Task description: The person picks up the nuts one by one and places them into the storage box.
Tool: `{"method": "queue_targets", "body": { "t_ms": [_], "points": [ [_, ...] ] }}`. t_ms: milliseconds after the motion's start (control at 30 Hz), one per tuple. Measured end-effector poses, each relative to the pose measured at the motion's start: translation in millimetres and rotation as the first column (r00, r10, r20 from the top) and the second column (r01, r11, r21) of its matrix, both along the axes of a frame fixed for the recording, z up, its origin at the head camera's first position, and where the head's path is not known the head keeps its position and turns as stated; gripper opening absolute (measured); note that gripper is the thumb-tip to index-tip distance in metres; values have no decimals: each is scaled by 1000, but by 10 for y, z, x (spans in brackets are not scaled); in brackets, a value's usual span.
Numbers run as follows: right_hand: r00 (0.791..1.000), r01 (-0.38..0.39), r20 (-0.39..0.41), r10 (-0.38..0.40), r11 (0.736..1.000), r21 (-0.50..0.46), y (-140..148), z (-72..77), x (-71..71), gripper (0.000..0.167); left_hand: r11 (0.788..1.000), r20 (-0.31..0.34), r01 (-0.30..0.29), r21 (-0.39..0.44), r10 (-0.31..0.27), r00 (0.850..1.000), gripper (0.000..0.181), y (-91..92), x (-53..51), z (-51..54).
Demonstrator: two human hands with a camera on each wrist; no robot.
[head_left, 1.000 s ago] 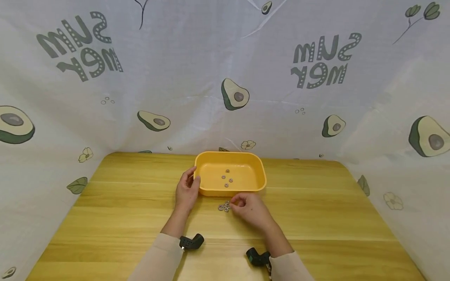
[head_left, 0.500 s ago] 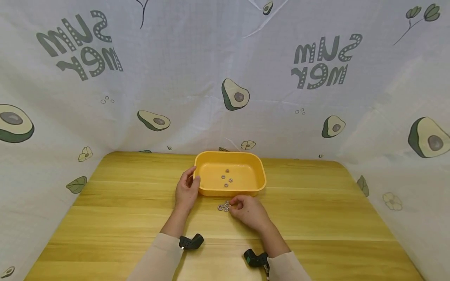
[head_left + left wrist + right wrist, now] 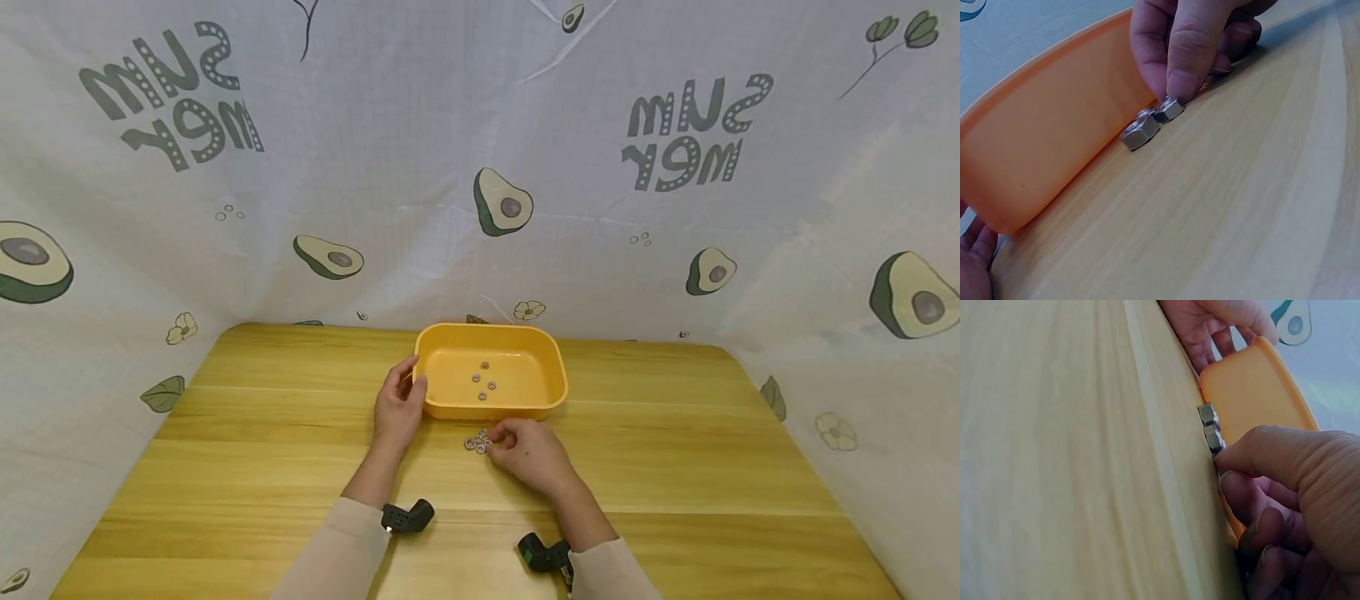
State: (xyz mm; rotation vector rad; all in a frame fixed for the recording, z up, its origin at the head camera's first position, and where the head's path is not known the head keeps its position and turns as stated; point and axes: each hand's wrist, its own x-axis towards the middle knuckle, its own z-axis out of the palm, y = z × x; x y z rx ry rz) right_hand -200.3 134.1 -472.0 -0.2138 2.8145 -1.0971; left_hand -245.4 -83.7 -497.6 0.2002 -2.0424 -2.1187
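My left hand holds the left end of a yellow plastic bin, its thumb at the near corner. Several small metal hex nuts lie scattered on the bin floor. In front of the near wall, another cluster of hex nuts sits on the table. At the right side of that cluster my right hand pinches a nut between thumb and forefinger, its other fingers curled under. In the left wrist view the thumb covers part of a hex nut, beside a larger-looking nut.
The wood-grain table extends to both sides and toward me. Behind it hangs a white cloth printed with avocados, reaching the table's back edge. Black wrist cameras sit at both sleeves.
My right hand has shifted slightly toward me and left, staying at the nut cluster. The left hand, the bin and the nuts inside it stay where they were.
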Motion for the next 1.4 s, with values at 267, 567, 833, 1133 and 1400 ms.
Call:
{"method": "queue_targets", "body": {
  "t_ms": [267, 567, 833, 1133, 1400],
  "points": [
    [1000, -5, -20, 5, 1000, 21, 1, 8, 7, 7, 1000, 2, 5, 1, -5, 1000, 42, 6, 15, 21],
    [999, -1, -45, 3, 999, 42, -11, 13, 23, 6, 1000, 4, 0, 7, 0, 1000, 42, 6, 24, 38],
    [999, -8, -52, 9, 1000, 26, -9, 7, 23, 7, 1000, 15, -3, 6, 2, 1000, 43, 12, 18, 42],
    [998, 11, -60, -10, 1000, 17, -18, 121, 52, 9, 1000, 33, -12, 3, 12, 999, 43, 15, -12, 19],
    [997, 53, -57, -51, 998, 21, -19, 227, 66, 7, 1000, 31, -1, 1, 1, 1000, 43, 28, 19, 47]
  ]
}}
